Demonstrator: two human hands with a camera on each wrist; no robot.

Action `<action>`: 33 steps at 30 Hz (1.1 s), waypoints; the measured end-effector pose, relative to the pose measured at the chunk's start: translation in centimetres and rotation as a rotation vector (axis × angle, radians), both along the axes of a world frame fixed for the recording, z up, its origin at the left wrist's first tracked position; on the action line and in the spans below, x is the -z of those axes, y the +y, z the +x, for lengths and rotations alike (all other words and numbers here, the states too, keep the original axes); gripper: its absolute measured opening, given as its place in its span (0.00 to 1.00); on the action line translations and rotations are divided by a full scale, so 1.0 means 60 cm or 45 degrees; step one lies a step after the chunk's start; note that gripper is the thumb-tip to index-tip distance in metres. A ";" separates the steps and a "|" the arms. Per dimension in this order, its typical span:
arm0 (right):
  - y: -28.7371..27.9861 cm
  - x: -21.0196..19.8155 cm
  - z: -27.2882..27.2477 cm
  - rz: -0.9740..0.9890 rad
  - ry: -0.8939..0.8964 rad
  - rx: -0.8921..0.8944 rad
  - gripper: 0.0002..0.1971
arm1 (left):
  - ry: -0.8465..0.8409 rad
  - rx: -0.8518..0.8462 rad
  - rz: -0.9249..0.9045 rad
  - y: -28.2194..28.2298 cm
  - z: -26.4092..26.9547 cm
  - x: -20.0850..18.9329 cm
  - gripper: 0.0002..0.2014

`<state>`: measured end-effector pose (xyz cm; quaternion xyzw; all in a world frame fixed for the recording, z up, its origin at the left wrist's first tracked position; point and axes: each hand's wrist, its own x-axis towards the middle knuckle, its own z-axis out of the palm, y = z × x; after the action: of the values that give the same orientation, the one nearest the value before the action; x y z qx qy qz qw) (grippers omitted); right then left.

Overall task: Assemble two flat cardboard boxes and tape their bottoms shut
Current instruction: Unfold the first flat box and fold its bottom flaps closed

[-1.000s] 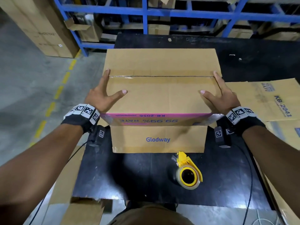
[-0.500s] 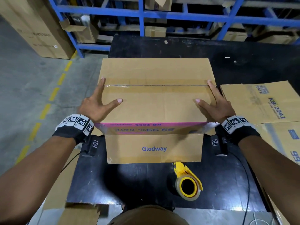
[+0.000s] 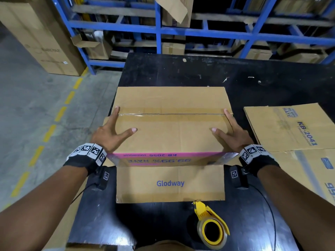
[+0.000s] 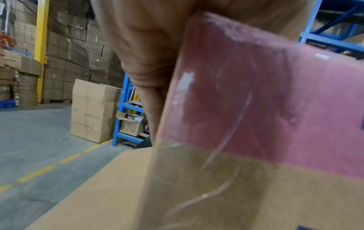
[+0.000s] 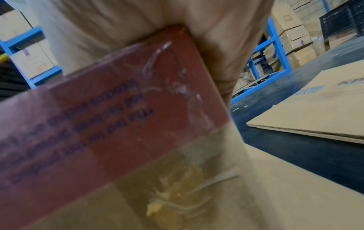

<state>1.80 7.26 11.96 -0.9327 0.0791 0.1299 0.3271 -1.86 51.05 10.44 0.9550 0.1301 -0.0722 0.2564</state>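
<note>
both hands clasp one cardboard box in the head view: left hand on its left edge, right hand on its right edge. each has its thumb laid across the top panel and its fingers running along the side, reaching the taped seam. the box sits on the black tabletop, bottom up, with a loose flap marked "glodway" lying toward the person. a flat box lies just right of the right hand, and a yellow tape dispenser rests near the tabletop's front edge.

left wrist view: the palm presses the box's left corner, pink band under clear tape, blurred.

right wrist view: the palm wraps the box's right corner; the flat box lies beside it on the tabletop.
</note>
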 end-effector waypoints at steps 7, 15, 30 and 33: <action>0.016 0.048 -0.019 0.088 0.019 -0.039 0.46 | 0.091 -0.044 -0.035 -0.005 -0.012 0.045 0.52; 0.021 0.077 -0.018 0.083 -0.026 -0.007 0.47 | 0.036 -0.106 0.002 -0.020 -0.011 0.067 0.51; 0.016 0.092 0.014 0.003 -0.045 -0.002 0.47 | 0.037 -0.068 -0.027 -0.011 0.031 0.075 0.51; 0.013 0.093 0.001 -0.075 -0.013 -0.043 0.48 | 0.075 -0.021 0.030 -0.012 0.021 0.069 0.51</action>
<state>1.86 8.07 6.37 -0.9437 0.0655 0.1282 0.2977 -0.62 50.31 6.29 0.9543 0.1464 -0.0966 0.2419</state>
